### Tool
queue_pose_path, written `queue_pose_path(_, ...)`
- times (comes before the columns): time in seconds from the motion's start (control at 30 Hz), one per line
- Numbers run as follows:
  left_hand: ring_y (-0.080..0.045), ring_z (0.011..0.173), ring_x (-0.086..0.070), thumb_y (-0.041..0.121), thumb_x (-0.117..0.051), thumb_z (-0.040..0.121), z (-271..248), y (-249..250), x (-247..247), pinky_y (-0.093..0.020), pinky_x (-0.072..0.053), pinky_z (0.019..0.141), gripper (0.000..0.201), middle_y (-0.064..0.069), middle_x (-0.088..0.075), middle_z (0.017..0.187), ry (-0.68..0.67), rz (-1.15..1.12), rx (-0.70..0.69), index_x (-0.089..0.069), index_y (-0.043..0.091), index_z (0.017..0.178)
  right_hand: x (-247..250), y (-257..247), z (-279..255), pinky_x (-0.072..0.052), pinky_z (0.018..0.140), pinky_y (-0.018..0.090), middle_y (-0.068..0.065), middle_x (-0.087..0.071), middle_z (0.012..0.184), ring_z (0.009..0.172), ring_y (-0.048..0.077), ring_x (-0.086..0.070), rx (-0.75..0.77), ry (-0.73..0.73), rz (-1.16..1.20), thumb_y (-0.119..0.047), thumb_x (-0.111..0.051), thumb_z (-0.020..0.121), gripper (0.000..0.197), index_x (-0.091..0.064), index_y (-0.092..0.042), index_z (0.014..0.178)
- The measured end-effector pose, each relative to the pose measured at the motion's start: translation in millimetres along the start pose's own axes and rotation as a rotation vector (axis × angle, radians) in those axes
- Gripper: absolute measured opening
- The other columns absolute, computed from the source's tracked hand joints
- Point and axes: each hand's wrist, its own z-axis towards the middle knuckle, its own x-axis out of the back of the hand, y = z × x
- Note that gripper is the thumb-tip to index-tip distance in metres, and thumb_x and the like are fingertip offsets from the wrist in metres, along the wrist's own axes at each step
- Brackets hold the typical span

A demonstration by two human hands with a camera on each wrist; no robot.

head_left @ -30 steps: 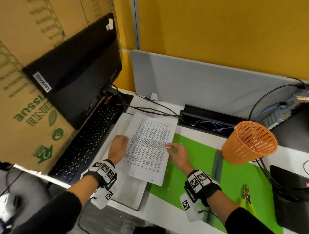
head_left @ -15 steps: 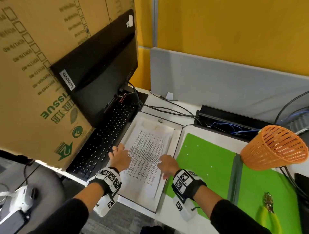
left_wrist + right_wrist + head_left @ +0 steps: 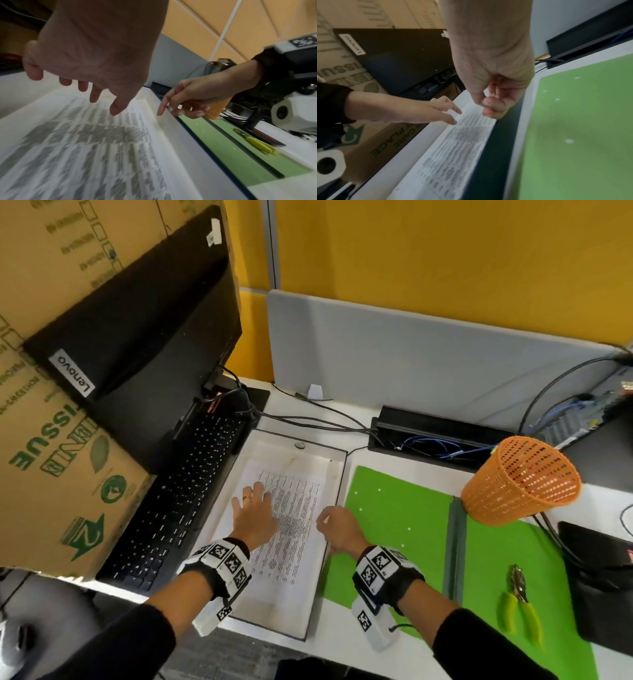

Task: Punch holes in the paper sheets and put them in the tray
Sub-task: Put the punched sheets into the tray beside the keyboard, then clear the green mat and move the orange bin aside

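A printed paper sheet (image 3: 291, 529) lies flat inside the white tray (image 3: 291, 455) left of the green mat. My left hand (image 3: 253, 508) hovers over the sheet's left half with fingers straight and spread, holding nothing; the left wrist view shows the left hand (image 3: 102, 67) just above the paper (image 3: 85, 142). My right hand (image 3: 337, 525) hangs over the tray's right rim (image 3: 175, 129) with fingers loosely curled and nothing in them. In the right wrist view the right hand (image 3: 493, 83) is above the paper's (image 3: 458, 148) right edge. A yellow-handled plier-like tool (image 3: 517, 601) lies on the mat at the right.
A black keyboard (image 3: 178, 501) and monitor (image 3: 144, 354) stand left of the tray, with a cardboard box (image 3: 51, 457) behind them. The green mat (image 3: 394, 525) carries small white dots. An orange mesh basket (image 3: 520, 481) and cables sit at the back right.
Both hands lowered the sheet from above the tray into it, then let go. The left fingers have spread out over the page and the right hand has drawn back to the rim.
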Motion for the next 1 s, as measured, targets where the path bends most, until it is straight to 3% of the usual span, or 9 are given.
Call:
queue_pose_path(0.07,-0.028,0.141,-0.015,0.035,-0.046,0.094,4,27,7,-0.048,-0.017,0.114,0.054,-0.006,-0.015,0.153,0.039,-0.052,-0.120,-0.032,0.015,0.142,17,20,-5,-0.040,0.042,0.022,0.004,-0.054,0.056,0.036,0.007,-0.049,0.003,0.135,0.073,-0.008,-0.053,0.085,0.014,-0.059,-0.013,0.074)
queue_pose_path(0.13,-0.026,0.143,-0.013,0.035,-0.044,0.094,6,57,11,-0.050,-0.015,0.113,0.055,-0.003,-0.015,0.154,0.080,-0.018,-0.236,-0.030,0.016,0.143,35,45,-10,-0.045,0.046,0.028,0.006,-0.055,0.056,0.038,0.011,-0.049,-0.038,0.255,0.076,-0.007,-0.056,0.084,0.010,-0.061,-0.012,0.077)
queue_pose_path(0.2,-0.025,0.146,-0.009,0.035,-0.042,0.095,4,84,11,-0.051,-0.012,0.114,0.054,-0.001,-0.014,0.156,0.106,0.050,-0.344,-0.029,0.018,0.144,53,73,-15,-0.048,0.055,0.032,0.011,-0.061,0.065,0.054,0.021,-0.055,-0.099,0.339,0.066,-0.005,-0.059,0.082,0.006,-0.065,-0.007,0.085)
queue_pose_path(0.3,-0.025,0.149,0.000,0.040,-0.045,0.095,0,115,0,-0.055,0.000,0.116,0.063,-0.002,-0.009,0.160,0.046,0.166,-0.497,-0.022,0.015,0.149,75,113,-23,-0.044,0.069,0.027,0.014,-0.065,0.089,0.079,0.024,-0.059,-0.195,0.403,0.042,0.000,-0.063,0.080,0.014,-0.066,0.000,0.094)
queue_pose_path(0.37,-0.028,0.148,0.004,0.046,-0.043,0.095,-4,128,-11,-0.057,0.008,0.114,0.071,-0.005,-0.005,0.161,-0.014,0.322,-0.559,-0.017,0.012,0.151,83,135,-28,-0.046,0.084,0.034,0.018,-0.063,0.104,0.095,0.031,-0.059,-0.220,0.440,0.001,0.002,-0.064,0.078,0.019,-0.066,0.001,0.097)
queue_pose_path(0.43,-0.029,0.148,0.006,0.054,-0.038,0.094,-6,140,-24,-0.058,0.014,0.111,0.078,-0.009,-0.003,0.161,-0.076,0.456,-0.552,-0.013,0.009,0.152,88,154,-32,-0.043,0.093,0.037,0.022,-0.060,0.110,0.104,0.034,-0.057,-0.214,0.460,-0.026,0.006,-0.064,0.076,0.022,-0.065,0.003,0.099)
queue_pose_path(0.57,-0.032,0.148,0.008,0.065,-0.047,0.084,-12,150,-42,-0.057,0.022,0.104,0.102,-0.016,0.000,0.160,-0.141,0.509,-0.426,-0.003,0.003,0.152,92,176,-32,-0.043,0.095,0.037,0.020,-0.062,0.108,0.105,0.034,-0.058,-0.127,0.490,-0.050,0.008,-0.067,0.073,0.025,-0.066,0.002,0.097)
queue_pose_path(0.8,-0.034,0.146,0.015,0.066,-0.070,0.063,-14,148,-42,-0.066,0.016,0.103,0.134,-0.013,0.015,0.159,-0.189,0.567,-0.382,0.010,0.005,0.151,90,180,-21,-0.034,0.095,0.022,0.014,-0.061,0.119,0.111,0.027,-0.056,0.052,0.382,-0.066,0.002,-0.068,0.076,0.018,-0.070,-0.004,0.093)
queue_pose_path(1.0,-0.035,0.146,0.013,0.066,-0.072,0.060,-19,151,-46,-0.067,0.013,0.103,0.138,-0.016,0.014,0.159,-0.164,0.628,-0.350,0.011,0.003,0.150,88,181,-19,-0.039,0.098,0.029,0.013,-0.059,0.124,0.110,0.027,-0.058,0.067,0.373,-0.137,-0.002,-0.067,0.079,0.010,-0.072,-0.003,0.088)
